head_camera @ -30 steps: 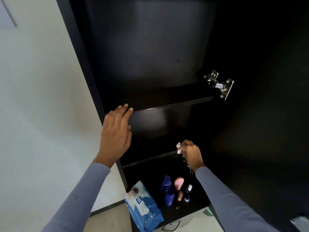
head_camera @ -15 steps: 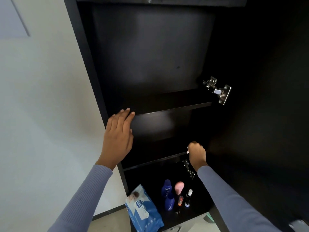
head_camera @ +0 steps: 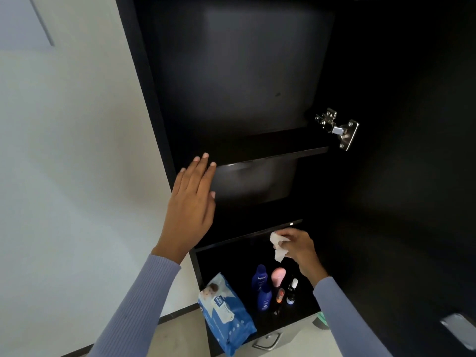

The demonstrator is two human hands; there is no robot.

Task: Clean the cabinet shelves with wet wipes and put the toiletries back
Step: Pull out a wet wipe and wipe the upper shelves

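Our left hand [head_camera: 192, 204] lies flat, fingers spread loose, against the black cabinet [head_camera: 144, 99] edge just below the upper shelf [head_camera: 270, 153]. Our right hand [head_camera: 296, 247] pinches a crumpled wet wipe [head_camera: 278, 247] at the lower shelf's [head_camera: 247, 234] front edge. Below those fingers stand the toiletries [head_camera: 273, 287]; the wipes pack [head_camera: 226, 313] lies leftward.

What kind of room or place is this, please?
Probably a home bathroom or storage corner: a tall black cabinet with its door open, toiletry bottles on its lowest shelf, and a wet-wipes pack.
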